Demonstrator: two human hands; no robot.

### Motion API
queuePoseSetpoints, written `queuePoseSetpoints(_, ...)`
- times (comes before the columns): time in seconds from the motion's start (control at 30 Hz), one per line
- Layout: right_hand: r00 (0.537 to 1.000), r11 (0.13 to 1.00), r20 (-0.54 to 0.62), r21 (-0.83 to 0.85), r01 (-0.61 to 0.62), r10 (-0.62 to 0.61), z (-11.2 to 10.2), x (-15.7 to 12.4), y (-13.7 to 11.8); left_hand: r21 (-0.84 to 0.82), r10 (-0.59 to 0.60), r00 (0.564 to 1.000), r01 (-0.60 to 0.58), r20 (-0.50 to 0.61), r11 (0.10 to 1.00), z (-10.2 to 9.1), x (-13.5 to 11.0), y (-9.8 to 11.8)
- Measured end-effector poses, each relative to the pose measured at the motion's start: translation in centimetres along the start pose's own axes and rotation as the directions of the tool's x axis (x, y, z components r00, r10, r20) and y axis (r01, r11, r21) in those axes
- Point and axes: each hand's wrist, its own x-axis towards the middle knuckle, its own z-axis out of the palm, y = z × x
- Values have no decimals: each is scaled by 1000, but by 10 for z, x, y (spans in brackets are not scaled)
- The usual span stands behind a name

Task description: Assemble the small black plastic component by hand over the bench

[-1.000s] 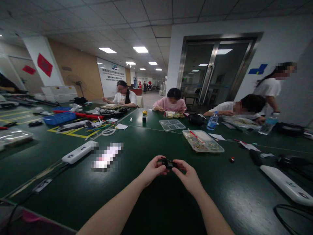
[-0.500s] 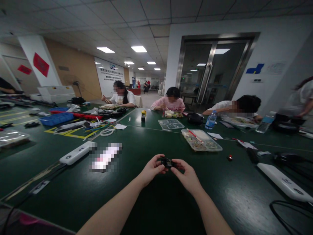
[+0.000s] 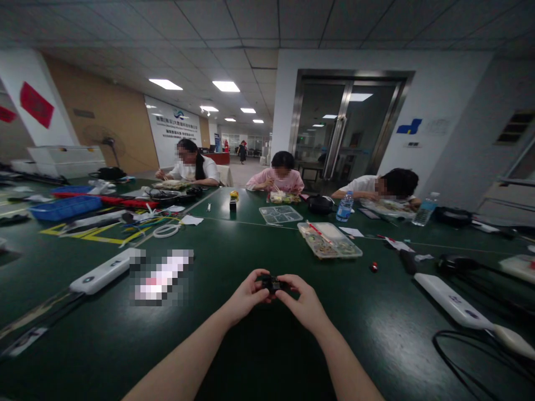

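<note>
A small black object [image 3: 273, 284], dark and partly covered by fingers, is held between my two hands above the green table [image 3: 234, 250]. Its exact kind is too small to make out. My left hand [image 3: 249, 294] pinches its left side with thumb and fingers. On the right side, the fingertips and thumb of my right hand [image 3: 300, 301] grip it too. Left of my hands lies a blurred-out bright flat object [image 3: 165, 277]. Beyond them sits a clear compartment box [image 3: 330, 240] of food with red-and-white chopsticks or a straw-like stick across it.
White power strips lie left [image 3: 106, 271] and right [image 3: 453, 301], with black cables. A small red object [image 3: 374, 267], a water bottle [image 3: 345, 206], a clear lid [image 3: 280, 214] and a blue tray [image 3: 64, 207] are farther off. Several people sit across the table, eating.
The camera view has turned a little to the right, so the table contents appear shifted left. Both hands still hold the small black object, its angle slightly changed.
</note>
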Motion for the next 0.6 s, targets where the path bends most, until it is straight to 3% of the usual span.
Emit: queuePoseSetpoints(0.6,1000,1000,-13,-18,-7,7,2,0,-2,-15,13,1000,-13,6,1000,2,-2,0)
